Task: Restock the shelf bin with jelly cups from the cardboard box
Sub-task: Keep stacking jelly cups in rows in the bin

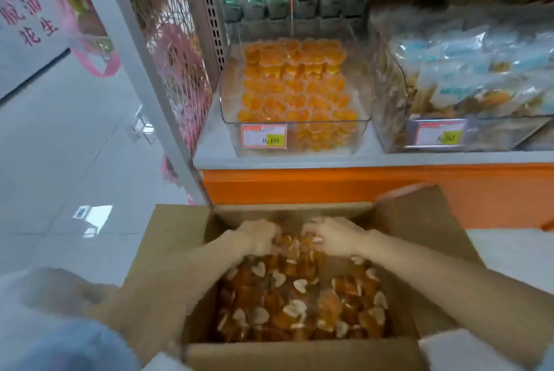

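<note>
- Off to the left, pink mesh bags [180, 71] are hanging on the white shelf upright, taking no part in the work.
- The left hand [260, 237] is digging into the far end of the open brown cardboard box [168, 238], fingers curled down among the orange heart-shaped jelly cups [299, 301]; it looks to be closing on some, though blur is hiding just how many.
- Above, the clear plastic shelf bin [296, 138] with its red-framed price label [263, 136] is sitting on the white shelf, already holding a good layer of jelly cups with room showing near the front.
- The right hand [332, 237] is reaching in just beside the left, fingers bent over the heap; whether it has hold of any I cannot tell.
- This is looking like the scooping step; next, both hands would need lifting clear and up to the bin without spilling.
- Further right, a neighbouring clear bin of pale blue snack packets [467, 65] is standing alongside.
</note>
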A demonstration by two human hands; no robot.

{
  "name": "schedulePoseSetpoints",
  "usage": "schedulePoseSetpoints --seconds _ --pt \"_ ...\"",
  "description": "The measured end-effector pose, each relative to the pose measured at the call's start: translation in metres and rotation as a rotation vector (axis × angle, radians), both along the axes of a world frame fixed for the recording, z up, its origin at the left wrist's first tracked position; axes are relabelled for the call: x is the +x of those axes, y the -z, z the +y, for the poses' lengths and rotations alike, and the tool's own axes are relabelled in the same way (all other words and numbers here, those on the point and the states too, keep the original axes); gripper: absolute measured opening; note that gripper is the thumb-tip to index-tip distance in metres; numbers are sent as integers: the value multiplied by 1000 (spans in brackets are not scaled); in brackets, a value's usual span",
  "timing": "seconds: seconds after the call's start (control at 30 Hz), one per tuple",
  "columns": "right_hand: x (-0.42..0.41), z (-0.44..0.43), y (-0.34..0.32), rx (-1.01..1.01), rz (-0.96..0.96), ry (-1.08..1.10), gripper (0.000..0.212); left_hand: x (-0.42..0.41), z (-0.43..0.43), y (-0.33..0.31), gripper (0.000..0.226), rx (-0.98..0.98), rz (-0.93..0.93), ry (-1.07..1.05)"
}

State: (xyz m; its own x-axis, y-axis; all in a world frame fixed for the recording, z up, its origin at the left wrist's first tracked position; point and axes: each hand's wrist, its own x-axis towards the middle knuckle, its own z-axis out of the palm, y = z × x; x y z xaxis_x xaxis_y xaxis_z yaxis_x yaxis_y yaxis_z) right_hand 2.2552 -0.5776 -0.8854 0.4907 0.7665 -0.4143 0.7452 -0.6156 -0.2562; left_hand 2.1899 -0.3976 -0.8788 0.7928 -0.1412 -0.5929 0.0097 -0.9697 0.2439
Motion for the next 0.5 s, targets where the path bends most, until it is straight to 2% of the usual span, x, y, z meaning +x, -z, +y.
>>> schedulePoseSetpoints --seconds 0.07,0.17,0.27,0.37,0.5 --pt "-8 -10 39 -118 140 121 42 -13 1 46 32 -39 62 -105" --pt "-21 -31 94 -229 316 189 57 -38 2 106 44 -68 184 -145" --pt "-32 -48 136 -312 416 179 69 -55 0 145 72 -64 261 -165" --pt "-42 -54 165 -365 428 119 81 -59 -16 170 88 -111 315 -108" --pt "-58 -53 189 -412 334 27 75 -66 -43 206 82 -65 364 19"
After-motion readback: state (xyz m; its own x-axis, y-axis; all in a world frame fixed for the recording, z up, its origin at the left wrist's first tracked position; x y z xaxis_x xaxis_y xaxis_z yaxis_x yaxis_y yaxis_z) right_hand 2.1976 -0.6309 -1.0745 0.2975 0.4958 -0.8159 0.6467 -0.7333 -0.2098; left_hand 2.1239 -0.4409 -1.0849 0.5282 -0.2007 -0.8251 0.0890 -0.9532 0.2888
